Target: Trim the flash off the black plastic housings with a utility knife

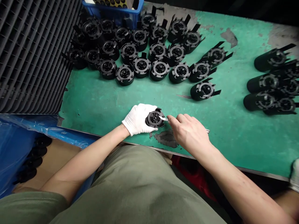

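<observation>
My left hand (140,119), in a white glove, is wrapped round a round black plastic housing (154,119) near the table's front edge. The housing's open, ribbed face points up, and the glove covers its left side. My bare right hand (189,130) is closed on a slim metal knife (164,119). Its pale blade reaches over the right part of the housing's face; whether it touches cannot be made out. The handle is mostly hidden in the fist, with its end showing past the little finger.
Several similar black housings (159,69) stand in rows at the back of the green table (233,133). More housings (266,82) lie at the right. A blue bin (116,14) is behind, a black grid rack (35,56) at left. Another person's gloved hand (295,175) shows at the right edge.
</observation>
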Demonstrator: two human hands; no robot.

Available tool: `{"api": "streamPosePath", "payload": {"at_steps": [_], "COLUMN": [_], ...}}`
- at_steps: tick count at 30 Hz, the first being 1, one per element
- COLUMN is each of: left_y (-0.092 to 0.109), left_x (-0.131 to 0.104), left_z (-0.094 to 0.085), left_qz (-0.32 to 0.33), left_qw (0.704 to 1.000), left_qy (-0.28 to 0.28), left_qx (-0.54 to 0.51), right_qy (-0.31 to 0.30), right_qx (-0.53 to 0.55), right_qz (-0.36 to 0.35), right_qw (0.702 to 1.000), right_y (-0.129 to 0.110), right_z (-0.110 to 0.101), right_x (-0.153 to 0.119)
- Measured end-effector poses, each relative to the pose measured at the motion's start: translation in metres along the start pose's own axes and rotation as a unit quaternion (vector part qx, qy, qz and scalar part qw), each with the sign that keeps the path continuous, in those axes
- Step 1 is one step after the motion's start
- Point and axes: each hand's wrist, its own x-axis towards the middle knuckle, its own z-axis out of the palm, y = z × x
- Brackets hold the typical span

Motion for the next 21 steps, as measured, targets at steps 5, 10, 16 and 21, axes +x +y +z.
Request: {"api": "streamPosePath", "payload": {"at_steps": [5,10,16,21], "left_y": [0.002,0.000,-0.002,-0.003], "left_x": [0.001,0.000,0.001,0.001], "left_z": [-0.001,0.001,0.001,0.001], "left_qz": [-0.001,0.002,0.014,0.011], "left_qw": [1.000,1.000,1.000,1.000], "left_qy": [-0.003,0.006,-0.001,-0.007], "left_qx": [0.009,0.015,-0.015,-0.008], "right_qy": [0.099,0.093,0.018,-0.024], "right_qx": [0.011,0.167,0.194,0.098], "right_qz": [0.025,0.102,0.092,0.071], "right_qw": [0.995,0.976,0.976,0.992], "right_y": [-0.007,-0.011,-0.008,-0.005], "right_z": [0.010,0.017,0.022,0.012], "right_x": [-0.016,-0.032,-0.026,-0.019]}}
